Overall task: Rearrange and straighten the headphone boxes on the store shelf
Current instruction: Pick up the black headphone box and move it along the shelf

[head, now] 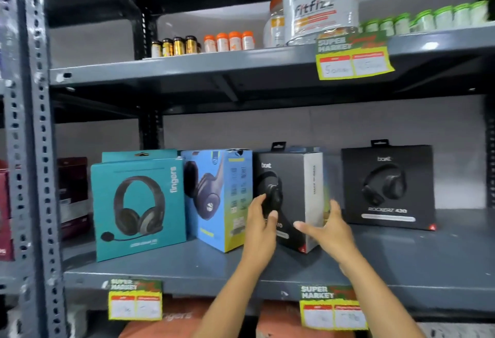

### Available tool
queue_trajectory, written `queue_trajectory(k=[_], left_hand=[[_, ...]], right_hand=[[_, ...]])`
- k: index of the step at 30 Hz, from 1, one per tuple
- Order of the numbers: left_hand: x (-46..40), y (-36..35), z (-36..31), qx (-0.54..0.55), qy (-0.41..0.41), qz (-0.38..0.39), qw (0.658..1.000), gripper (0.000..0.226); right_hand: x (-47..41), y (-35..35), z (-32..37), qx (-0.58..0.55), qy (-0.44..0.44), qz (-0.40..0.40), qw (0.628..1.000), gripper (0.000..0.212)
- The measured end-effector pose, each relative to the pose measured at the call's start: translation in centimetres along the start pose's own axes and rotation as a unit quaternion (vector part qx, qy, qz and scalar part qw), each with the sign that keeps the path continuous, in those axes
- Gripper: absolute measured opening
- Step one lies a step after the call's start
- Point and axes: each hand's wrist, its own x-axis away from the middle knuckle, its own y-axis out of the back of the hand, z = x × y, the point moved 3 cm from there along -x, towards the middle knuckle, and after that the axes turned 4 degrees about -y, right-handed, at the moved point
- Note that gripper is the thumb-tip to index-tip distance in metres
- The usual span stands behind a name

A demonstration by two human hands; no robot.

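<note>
Several headphone boxes stand on the grey middle shelf (401, 262). A teal box (138, 209) faces front at the left, with a second teal box behind it. A blue box (219, 198) stands turned at an angle. A black box with a white side (292, 185) is also turned, corner forward. My left hand (261, 219) rests on its black front face and my right hand (329, 226) is at its white side, fingers spread. Another black box (388, 187) faces front at the right, apart from the others.
The upper shelf (214, 61) carries small bottles, a large fitfizz jar (321, 2) and green-capped bottles. Yellow price tags (353, 55) hang from the shelf edges. A perforated steel upright (37, 150) stands at the left, with dark red boxes (72, 193) beyond it.
</note>
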Motion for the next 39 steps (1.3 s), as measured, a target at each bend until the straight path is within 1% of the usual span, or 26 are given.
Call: queue_trajectory(k=[2,6,9,10,12,14,16,17,20,23,27,29,32,34,36,37,39], left_hand=[[-0.2,-0.1,0.0,-0.003,0.001,-0.010,1.000,0.046],[-0.2,0.1,0.1,-0.015,0.009,-0.036,0.999,0.049],[-0.2,0.3,0.1,-0.024,0.015,-0.041,0.999,0.058],[-0.1,0.3,-0.1,-0.009,0.021,-0.043,0.999,0.062],[0.0,0.7,-0.7,0.075,0.031,-0.050,0.995,0.063],[0.0,1.0,-1.5,0.161,0.027,-0.049,0.985,0.048],[0.1,1.3,-1.9,0.195,0.019,-0.068,0.978,0.033],[0.2,1.5,-2.1,0.201,0.015,-0.084,0.976,0.030],[0.7,1.8,-2.3,0.177,0.001,-0.114,0.978,0.026],[1.2,1.6,-2.5,0.140,-0.018,-0.108,0.984,0.030],[1.5,1.3,-2.6,0.119,-0.028,-0.102,0.987,0.034],[1.4,0.1,-2.8,0.111,-0.043,-0.094,0.988,0.034],[1.8,-0.3,-3.5,0.110,-0.047,-0.099,0.988,0.033],[2.0,-4.6,-4.4,0.118,-0.048,-0.083,0.988,0.034],[2.2,-4.6,-4.6,0.120,-0.046,-0.083,0.988,0.041],[2.1,-4.6,-4.7,0.116,-0.040,-0.081,0.989,0.049],[1.5,-4.3,-4.2,0.061,-0.041,-0.059,0.996,0.074]], right_hand=[[-0.2,0.2,-0.3,-0.004,0.008,0.004,1.000,0.089],[-0.5,2.7,-0.6,-0.059,0.015,-0.002,0.998,0.076],[-0.6,5.5,-0.9,-0.155,0.018,0.032,0.987,0.048],[-0.6,6.5,-1.0,-0.186,0.021,0.049,0.981,0.043],[-0.5,8.2,-1.2,-0.215,0.028,0.076,0.973,0.039],[-0.2,9.4,-1.2,-0.227,0.042,0.092,0.969,0.030],[-0.1,9.8,-1.1,-0.240,0.052,0.086,0.966,0.021],[0.0,9.8,-1.0,-0.245,0.051,0.073,0.966,0.018],[0.1,9.3,-1.5,-0.277,0.047,0.026,0.959,0.018],[0.1,8.9,-2.5,-0.336,0.014,-0.027,0.941,0.011],[0.2,9.0,-2.5,-0.353,0.013,-0.047,0.934,0.013],[0.2,10.2,-3.1,-0.359,0.018,-0.048,0.932,0.014],[0.4,10.7,-3.1,-0.349,0.015,-0.050,0.936,0.013],[-0.3,14.3,-5.0,-0.346,0.030,-0.071,0.935,0.012],[-0.8,14.3,-5.2,-0.330,0.029,-0.063,0.941,0.011],[-0.7,14.2,-5.2,-0.323,0.031,-0.057,0.944,0.012],[-0.8,14.1,-5.0,-0.301,0.053,-0.036,0.951,0.020]])
